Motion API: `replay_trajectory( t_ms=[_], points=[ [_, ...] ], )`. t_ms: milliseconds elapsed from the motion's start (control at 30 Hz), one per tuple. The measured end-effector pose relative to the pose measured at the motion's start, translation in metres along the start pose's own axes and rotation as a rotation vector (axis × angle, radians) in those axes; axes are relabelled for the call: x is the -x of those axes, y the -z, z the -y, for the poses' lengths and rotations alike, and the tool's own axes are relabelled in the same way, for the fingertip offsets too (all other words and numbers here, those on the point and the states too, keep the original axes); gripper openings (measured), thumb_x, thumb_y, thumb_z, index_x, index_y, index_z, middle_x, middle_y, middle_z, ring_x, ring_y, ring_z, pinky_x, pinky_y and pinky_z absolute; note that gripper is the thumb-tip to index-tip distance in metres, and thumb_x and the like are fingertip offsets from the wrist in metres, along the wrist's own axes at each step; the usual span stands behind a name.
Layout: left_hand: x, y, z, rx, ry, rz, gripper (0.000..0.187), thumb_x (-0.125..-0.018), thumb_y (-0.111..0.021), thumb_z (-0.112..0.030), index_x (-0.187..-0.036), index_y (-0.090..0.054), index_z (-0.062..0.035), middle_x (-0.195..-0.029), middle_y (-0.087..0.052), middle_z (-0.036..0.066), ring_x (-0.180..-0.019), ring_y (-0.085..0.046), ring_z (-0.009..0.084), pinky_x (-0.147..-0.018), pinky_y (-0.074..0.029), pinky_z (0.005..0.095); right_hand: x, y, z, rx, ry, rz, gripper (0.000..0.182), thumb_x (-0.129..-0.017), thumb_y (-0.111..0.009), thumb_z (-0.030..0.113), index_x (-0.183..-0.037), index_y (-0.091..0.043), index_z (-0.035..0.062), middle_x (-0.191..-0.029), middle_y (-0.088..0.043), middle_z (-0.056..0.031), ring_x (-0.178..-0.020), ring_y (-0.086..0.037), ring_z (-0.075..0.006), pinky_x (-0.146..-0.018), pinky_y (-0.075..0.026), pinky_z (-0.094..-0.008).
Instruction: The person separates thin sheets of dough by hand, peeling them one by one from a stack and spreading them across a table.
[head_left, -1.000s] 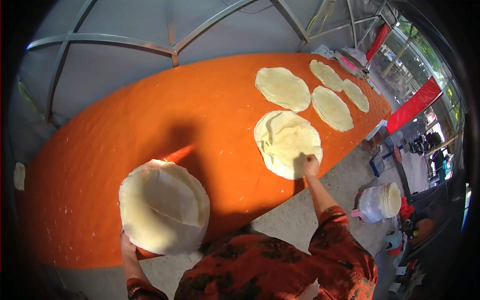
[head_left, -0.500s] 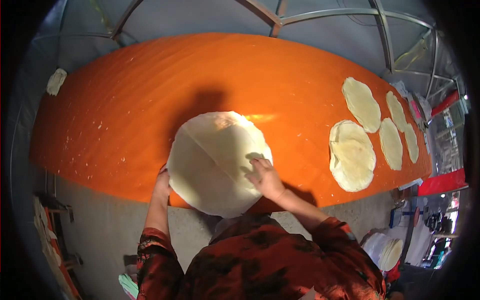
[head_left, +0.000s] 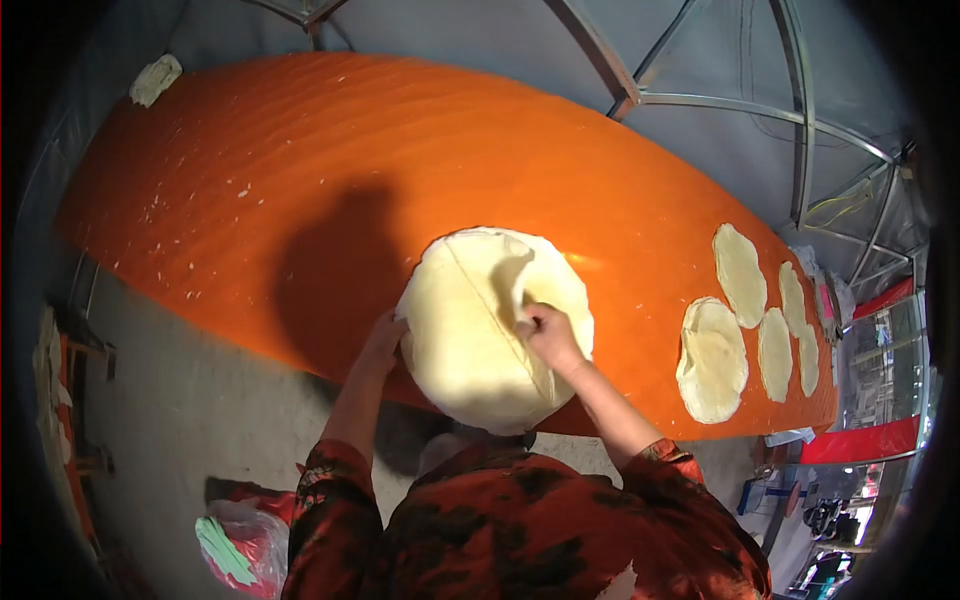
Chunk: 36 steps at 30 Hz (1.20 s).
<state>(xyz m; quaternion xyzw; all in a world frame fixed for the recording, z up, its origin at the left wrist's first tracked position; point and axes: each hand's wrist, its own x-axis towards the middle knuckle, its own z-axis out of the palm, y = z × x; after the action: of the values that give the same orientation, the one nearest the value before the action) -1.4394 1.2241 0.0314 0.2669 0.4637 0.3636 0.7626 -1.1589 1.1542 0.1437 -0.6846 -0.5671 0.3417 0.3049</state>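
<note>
Right hand (head_left: 553, 345) pinching a curled flap, I have the pale flatbread (head_left: 455, 335) between my hands at the orange counter's (head_left: 420, 130) near edge; my left hand (head_left: 384, 340) holds its left rim, fingers partly hidden. It's round, without a long axis, thin and supple-looking, a diagonal line crossing it.

1 head-worn view (wide, dark-cornered), facing forward and down, near orange table (head_left: 450, 150).
</note>
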Motion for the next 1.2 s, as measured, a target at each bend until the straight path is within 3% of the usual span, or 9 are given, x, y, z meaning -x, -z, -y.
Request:
replay_trajectory(
  t_ms=[33,167,267,467,567,767,900,1133,1200],
  points=[
    [-0.001,0.001,0.000,-0.009,0.007,0.009,0.042,-0.082,-0.059,-0.010,-0.122,-0.055,0.0010,-0.110,-0.064,0.015,-0.094,-0.065,0.0244,-0.078,-0.054,0.0377,0.010,-0.022,0.017,0.034,0.176,-0.042,0.005,-0.080,-0.066,0.004,-0.083,-0.063,0.0024,-0.071,-0.056,-0.0082,-0.064,-0.054,-0.0159,-0.061,-0.045,-0.0295],
    [-0.004,0.002,0.002,-0.008,0.012,0.100,0.045,-0.084,-0.059,-0.014,-0.126,-0.052,-0.0004,-0.110,-0.063,0.013,-0.093,-0.064,0.0238,-0.077,-0.054,0.0367,0.031,-0.093,0.035,0.277,0.264,0.230,0.020,-0.076,-0.070,0.006,-0.087,-0.053,0.0065,-0.094,-0.055,-0.0117,-0.087,-0.060,-0.0285,-0.076,-0.049,-0.0401],
    [0.012,-0.003,-0.014,-0.064,0.031,0.132,0.055,-0.088,-0.062,-0.028,-0.134,-0.044,-0.0040,-0.120,-0.059,0.014,-0.103,-0.061,0.0268,-0.081,-0.054,0.0407,0.039,-0.114,0.015,0.377,0.246,0.271,0.037,-0.075,-0.068,0.013,-0.108,-0.054,0.0037,-0.105,-0.054,-0.0179,-0.100,-0.055,-0.0365,-0.089,-0.046,-0.0415],
    [0.033,-0.006,-0.044,0.079,0.370,0.250,0.074,-0.089,-0.055,-0.057,-0.144,-0.031,-0.0148,-0.133,-0.049,0.019,-0.118,-0.052,0.0368,-0.096,-0.042,0.0564,0.067,-0.112,0.044,0.480,0.346,0.049,0.062,-0.071,-0.078,0.029,-0.118,-0.050,0.0010,-0.114,-0.051,-0.0218,-0.111,-0.048,-0.0399,-0.092,-0.043,-0.0438],
    [0.044,-0.013,-0.048,0.212,0.359,0.216,0.068,-0.093,-0.045,-0.059,-0.137,-0.038,-0.0081,-0.130,-0.052,0.019,-0.115,-0.055,0.0367,-0.098,-0.042,0.0554,0.064,-0.111,0.050,0.380,0.241,0.088,0.064,-0.070,-0.079,0.030,-0.118,-0.048,0.0009,-0.120,-0.049,-0.0229,-0.116,-0.045,-0.0388,-0.098,-0.040,-0.0433],
    [0.046,0.002,0.003,0.442,0.287,0.230,0.065,-0.095,-0.049,-0.050,-0.129,-0.044,0.0047,-0.131,-0.053,0.017,-0.117,-0.055,0.0304,-0.101,-0.041,0.0463,0.050,-0.104,0.011,0.087,0.197,0.119,0.051,-0.072,-0.077,0.019,-0.111,-0.049,0.0028,-0.108,-0.055,-0.0182,-0.103,-0.054,-0.0352,-0.088,-0.045,-0.0413],
    [0.060,-0.005,0.017,0.359,0.101,0.353,0.044,-0.088,-0.058,-0.017,-0.128,-0.048,-0.0019,-0.122,-0.058,0.011,-0.114,-0.056,0.0238,-0.099,-0.043,0.0363,0.047,-0.096,0.005,0.073,0.036,0.206,0.042,-0.078,-0.068,0.011,-0.116,-0.053,0.0026,-0.104,-0.058,-0.0179,-0.094,-0.059,-0.0344,-0.082,-0.048,-0.0403],
    [0.071,-0.027,0.033,0.057,-0.219,0.214,0.059,-0.074,-0.057,0.006,-0.132,-0.046,-0.0016,-0.119,-0.059,0.010,-0.110,-0.056,0.0219,-0.094,-0.045,0.0351,0.057,-0.105,0.030,0.467,0.292,0.053,0.056,-0.082,-0.060,0.020,-0.130,-0.042,-0.0039,-0.117,-0.057,-0.0255,-0.104,-0.056,-0.0389,-0.081,-0.050,-0.0471],
    [0.054,-0.045,0.036,0.000,-0.255,0.150,0.060,-0.073,-0.057,0.007,-0.131,-0.046,-0.0011,-0.119,-0.058,0.011,-0.109,-0.057,0.0228,-0.093,-0.046,0.0360,0.050,-0.110,0.013,0.554,0.456,0.078,0.044,-0.080,-0.060,0.018,-0.118,-0.054,-0.0050,-0.113,-0.059,-0.0259,-0.102,-0.058,-0.0386,-0.082,-0.050,-0.0465]
  ],
)
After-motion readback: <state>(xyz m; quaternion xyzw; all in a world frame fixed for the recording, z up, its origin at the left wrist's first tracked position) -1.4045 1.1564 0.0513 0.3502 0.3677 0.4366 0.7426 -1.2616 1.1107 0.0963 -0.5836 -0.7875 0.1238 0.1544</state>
